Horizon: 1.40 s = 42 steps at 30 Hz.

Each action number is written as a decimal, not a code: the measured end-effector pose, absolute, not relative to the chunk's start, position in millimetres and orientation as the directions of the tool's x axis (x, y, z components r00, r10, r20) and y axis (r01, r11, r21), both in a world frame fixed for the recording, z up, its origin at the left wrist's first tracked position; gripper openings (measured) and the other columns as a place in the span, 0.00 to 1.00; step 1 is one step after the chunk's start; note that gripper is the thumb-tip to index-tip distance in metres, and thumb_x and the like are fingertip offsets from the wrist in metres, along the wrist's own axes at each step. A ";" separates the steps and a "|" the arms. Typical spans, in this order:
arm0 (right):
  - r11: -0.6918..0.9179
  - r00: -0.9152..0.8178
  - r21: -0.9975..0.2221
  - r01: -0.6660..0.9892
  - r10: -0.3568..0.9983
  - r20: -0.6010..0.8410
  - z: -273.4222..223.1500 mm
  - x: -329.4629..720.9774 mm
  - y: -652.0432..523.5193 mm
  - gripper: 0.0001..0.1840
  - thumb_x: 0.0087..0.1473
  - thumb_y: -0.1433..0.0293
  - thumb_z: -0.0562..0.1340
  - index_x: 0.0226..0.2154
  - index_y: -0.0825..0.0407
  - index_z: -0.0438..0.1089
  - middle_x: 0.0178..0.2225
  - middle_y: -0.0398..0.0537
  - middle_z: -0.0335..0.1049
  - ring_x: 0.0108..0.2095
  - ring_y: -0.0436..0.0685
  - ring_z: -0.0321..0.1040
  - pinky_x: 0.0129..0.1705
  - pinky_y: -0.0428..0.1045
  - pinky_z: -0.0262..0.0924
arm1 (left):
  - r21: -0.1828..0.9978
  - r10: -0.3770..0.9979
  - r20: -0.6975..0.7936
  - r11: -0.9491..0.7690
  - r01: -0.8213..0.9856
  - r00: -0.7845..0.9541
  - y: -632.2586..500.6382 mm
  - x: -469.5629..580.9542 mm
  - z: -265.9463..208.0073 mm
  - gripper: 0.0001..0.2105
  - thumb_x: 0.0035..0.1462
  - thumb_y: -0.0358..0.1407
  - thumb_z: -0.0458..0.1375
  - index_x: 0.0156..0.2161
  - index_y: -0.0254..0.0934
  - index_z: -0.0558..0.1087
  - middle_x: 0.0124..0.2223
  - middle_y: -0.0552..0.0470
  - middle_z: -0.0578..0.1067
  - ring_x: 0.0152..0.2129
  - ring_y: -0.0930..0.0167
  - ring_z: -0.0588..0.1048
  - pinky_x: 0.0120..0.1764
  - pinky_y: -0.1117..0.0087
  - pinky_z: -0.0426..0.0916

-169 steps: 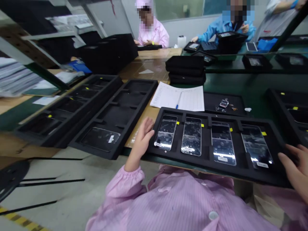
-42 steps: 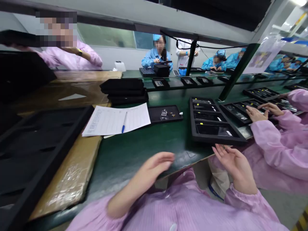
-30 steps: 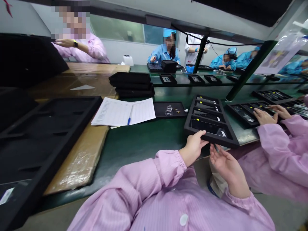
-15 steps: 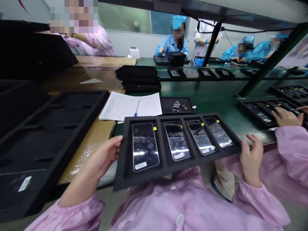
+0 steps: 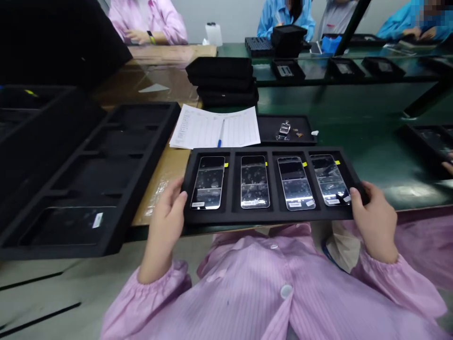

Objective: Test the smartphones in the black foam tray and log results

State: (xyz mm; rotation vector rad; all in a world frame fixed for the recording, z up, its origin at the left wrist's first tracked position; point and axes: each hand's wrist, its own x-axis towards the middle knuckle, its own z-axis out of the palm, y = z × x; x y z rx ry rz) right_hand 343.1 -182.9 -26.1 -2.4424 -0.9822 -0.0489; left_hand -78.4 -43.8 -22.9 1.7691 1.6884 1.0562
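Screens (image 5: 255, 182) filled all four bays of the black tray (image 5: 279, 216) in our head view, glossy and speckled, with white labels (image 5: 198, 204) at their lower ends and yellow tabs (image 5: 226, 165) by their upper right edges. Half a second earlier the tray had slanted, its left end nearer us, and our right hand (image 5: 377, 222) had stood open beside it; now it lay squarely before us with both ends gripped. Our left hand (image 5: 166, 219) clasped the left end, thumb foremost, and our right thumb pressed the opposite rim. The tray spanned between our palms at the green table's (image 5: 375, 156) front edge.
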 end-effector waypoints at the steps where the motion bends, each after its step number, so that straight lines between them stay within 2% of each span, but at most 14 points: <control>1: -0.622 0.743 -0.432 0.653 0.637 0.205 -25.3 340.5 -183.2 0.34 0.62 0.51 0.53 0.61 0.54 0.68 0.53 0.64 0.74 0.51 0.77 0.72 0.50 0.69 0.64 | 0.798 0.979 0.187 -0.101 0.594 -0.086 -47.4 -77.7 -19.8 0.23 0.63 0.46 0.52 0.60 0.39 0.69 0.63 0.42 0.72 0.61 0.59 0.70 0.65 0.53 0.62; 3: -0.629 0.744 -0.428 0.649 0.643 0.184 -22.9 338.0 -183.9 0.34 0.62 0.50 0.53 0.61 0.54 0.67 0.54 0.64 0.74 0.51 0.79 0.72 0.50 0.70 0.64 | 0.802 0.982 0.157 -0.064 0.594 -0.107 -55.0 -75.4 -11.2 0.24 0.63 0.45 0.52 0.61 0.40 0.69 0.64 0.43 0.71 0.60 0.60 0.71 0.65 0.54 0.62; 8: -0.614 0.705 -0.404 0.677 0.699 0.120 -16.0 346.0 -185.1 0.36 0.62 0.48 0.51 0.59 0.54 0.70 0.52 0.67 0.74 0.52 0.83 0.70 0.48 0.70 0.64 | 0.705 0.987 0.138 -0.039 0.709 -0.083 -54.0 -71.0 2.9 0.26 0.63 0.46 0.52 0.62 0.36 0.68 0.62 0.41 0.73 0.58 0.59 0.73 0.62 0.55 0.65; 12: -0.525 0.647 -0.492 0.695 0.755 0.107 -17.2 363.0 -179.3 0.30 0.61 0.50 0.52 0.54 0.50 0.72 0.48 0.66 0.75 0.49 0.79 0.72 0.46 0.68 0.65 | 0.676 0.992 0.123 -0.081 0.732 -0.003 -38.8 -67.4 11.0 0.27 0.62 0.48 0.52 0.61 0.36 0.69 0.62 0.41 0.73 0.59 0.59 0.72 0.63 0.54 0.64; 15: -0.390 0.559 -0.551 0.738 0.811 0.174 -19.4 374.3 -169.2 0.23 0.60 0.57 0.54 0.50 0.50 0.74 0.51 0.62 0.75 0.52 0.75 0.72 0.52 0.67 0.65 | 0.652 0.994 0.085 -0.103 0.752 0.062 -28.0 -62.5 23.6 0.27 0.60 0.46 0.53 0.60 0.35 0.70 0.60 0.43 0.75 0.55 0.60 0.75 0.60 0.56 0.67; 17: -0.318 0.505 -0.546 0.775 0.831 0.233 -20.1 378.8 -160.8 0.21 0.58 0.61 0.54 0.46 0.51 0.76 0.54 0.61 0.73 0.56 0.72 0.70 0.58 0.66 0.62 | 0.631 0.992 0.043 -0.121 0.766 0.121 -18.8 -59.0 31.6 0.28 0.59 0.47 0.53 0.60 0.34 0.70 0.58 0.44 0.76 0.52 0.61 0.77 0.58 0.57 0.69; 19: -0.297 0.463 -0.506 0.810 0.853 0.240 -20.3 380.7 -152.1 0.20 0.58 0.64 0.54 0.43 0.52 0.77 0.56 0.60 0.72 0.60 0.70 0.66 0.63 0.64 0.59 | 0.566 0.985 -0.020 -0.133 0.814 0.174 -6.6 -54.3 35.9 0.28 0.57 0.48 0.53 0.60 0.37 0.71 0.56 0.45 0.78 0.50 0.59 0.78 0.56 0.55 0.71; 21: -0.307 0.438 -0.469 0.828 0.876 0.200 -20.1 380.3 -144.3 0.20 0.58 0.66 0.53 0.43 0.53 0.79 0.57 0.60 0.71 0.63 0.69 0.63 0.66 0.64 0.56 | 0.445 0.969 -0.094 -0.165 0.880 0.229 7.1 -47.4 35.4 0.29 0.57 0.49 0.52 0.60 0.37 0.71 0.54 0.45 0.79 0.49 0.56 0.78 0.56 0.51 0.70; 24: -0.342 0.454 -0.478 0.809 0.881 0.138 -18.7 378.1 -135.3 0.21 0.57 0.70 0.53 0.42 0.55 0.80 0.57 0.61 0.71 0.66 0.69 0.59 0.67 0.63 0.53 | 0.280 0.927 -0.142 -0.299 0.912 0.348 25.3 -35.1 26.4 0.30 0.58 0.46 0.50 0.62 0.31 0.68 0.60 0.40 0.74 0.56 0.55 0.73 0.60 0.52 0.66; 27: -0.384 0.512 -0.574 0.723 0.856 0.072 -15.7 378.6 -130.8 0.20 0.54 0.71 0.54 0.40 0.55 0.80 0.56 0.59 0.73 0.67 0.67 0.57 0.69 0.62 0.49 | 0.192 0.885 -0.157 -0.408 0.893 0.438 36.9 -25.5 11.6 0.31 0.60 0.42 0.48 0.64 0.24 0.63 0.67 0.34 0.65 0.66 0.55 0.62 0.65 0.55 0.59; 30: -0.382 0.543 -0.716 0.585 0.840 -0.004 -11.7 382.7 -128.8 0.19 0.52 0.71 0.55 0.39 0.51 0.81 0.54 0.52 0.75 0.68 0.64 0.55 0.70 0.59 0.45 | 0.137 0.881 -0.117 -0.443 0.886 0.458 42.0 -18.3 -0.8 0.31 0.61 0.39 0.47 0.66 0.20 0.60 0.68 0.28 0.61 0.69 0.53 0.56 0.66 0.54 0.56; 33: -0.363 0.541 -0.806 0.467 0.839 -0.065 -7.9 387.7 -124.7 0.18 0.50 0.71 0.56 0.36 0.49 0.81 0.52 0.48 0.77 0.69 0.62 0.53 0.71 0.58 0.42 | 0.080 0.886 -0.059 -0.454 0.887 0.459 41.5 -10.4 -5.3 0.30 0.61 0.36 0.47 0.66 0.22 0.62 0.65 0.25 0.62 0.66 0.48 0.60 0.64 0.51 0.60; 37: -0.343 0.532 -0.829 0.441 0.844 -0.066 -7.6 390.6 -116.3 0.16 0.47 0.72 0.57 0.32 0.49 0.81 0.48 0.47 0.79 0.69 0.62 0.53 0.71 0.58 0.40 | 0.037 0.896 -0.020 -0.442 0.896 0.443 37.4 -2.9 -6.8 0.26 0.61 0.33 0.47 0.62 0.26 0.69 0.63 0.25 0.64 0.62 0.43 0.65 0.59 0.46 0.65; 42: -0.328 0.573 -0.842 0.428 0.819 -0.028 -15.4 386.1 -115.7 0.17 0.47 0.71 0.57 0.34 0.50 0.81 0.56 0.50 0.74 0.68 0.64 0.55 0.70 0.59 0.44 | 0.118 0.868 0.079 -0.497 0.860 0.491 36.6 -5.3 -16.8 0.27 0.58 0.28 0.46 0.62 0.28 0.69 0.66 0.31 0.64 0.65 0.46 0.62 0.62 0.46 0.62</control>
